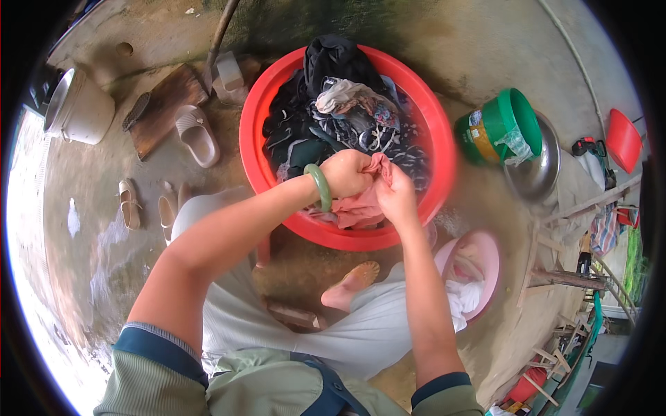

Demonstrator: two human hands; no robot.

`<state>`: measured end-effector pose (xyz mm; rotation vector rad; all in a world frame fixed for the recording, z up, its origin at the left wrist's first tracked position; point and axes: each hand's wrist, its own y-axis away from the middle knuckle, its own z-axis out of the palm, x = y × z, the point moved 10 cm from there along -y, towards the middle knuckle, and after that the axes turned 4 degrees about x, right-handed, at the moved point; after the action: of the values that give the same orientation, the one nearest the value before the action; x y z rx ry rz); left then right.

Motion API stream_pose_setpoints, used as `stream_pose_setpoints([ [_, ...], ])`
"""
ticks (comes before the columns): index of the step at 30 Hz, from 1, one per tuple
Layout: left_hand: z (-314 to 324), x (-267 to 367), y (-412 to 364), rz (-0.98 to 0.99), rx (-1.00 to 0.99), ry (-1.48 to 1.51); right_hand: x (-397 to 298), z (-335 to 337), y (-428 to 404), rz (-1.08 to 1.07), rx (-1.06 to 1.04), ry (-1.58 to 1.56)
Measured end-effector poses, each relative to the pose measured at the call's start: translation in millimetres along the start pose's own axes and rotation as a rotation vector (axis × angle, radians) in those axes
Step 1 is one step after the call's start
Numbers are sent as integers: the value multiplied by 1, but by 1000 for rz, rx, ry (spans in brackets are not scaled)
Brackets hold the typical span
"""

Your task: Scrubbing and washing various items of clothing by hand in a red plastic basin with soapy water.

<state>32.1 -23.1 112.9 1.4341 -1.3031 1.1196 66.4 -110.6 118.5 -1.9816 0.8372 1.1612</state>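
Note:
A length of wet pink cloth (359, 205) is stretched between my two fists above the near side of a red plastic tub (442, 156). My left hand (346, 172), below a green bangle (318, 186), grips one bunched part. Close beside it, my right hand (396, 193) clenches another part of the same cloth. Its lower end hangs down into the tub. Dark garments (286, 125) soak in the water, some with white cords or marks. On top of them lies a crumpled pale and patterned cloth (346, 99), and a black garment (333, 60) drapes up to the far rim.
A pink basin (491, 281) holding white cloth stands by my right knee. Beyond it are a green bucket (465, 136) and a metal basin (546, 182). Leftward lie a slipper (199, 138), a wooden board (166, 112), pale shoes (129, 203) and a white bucket (88, 112).

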Motion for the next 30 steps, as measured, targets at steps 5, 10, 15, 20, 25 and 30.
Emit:
stream_pose_setpoints([
  [5, -5, -15, -1, -202, 4, 48, 0, 2, 3, -26, 13, 22],
  [10, 2, -13, 0, -91, -32, 41, -5, 2, 2, -87, 57, -18],
  [15, 3, -18, 2, -191, -26, 39, -3, 3, 2, -67, 9, 32],
  [20, -8, -21, -2, -158, -1, -16, -5, 9, 3, -60, 39, 137],
  [25, 1, -13, -2, -80, 2, 6, 6, 1, 0, -34, 52, 40],
  [30, -7, -25, -4, -180, 23, -61, -5, 8, 7, 2, 16, 171],
])
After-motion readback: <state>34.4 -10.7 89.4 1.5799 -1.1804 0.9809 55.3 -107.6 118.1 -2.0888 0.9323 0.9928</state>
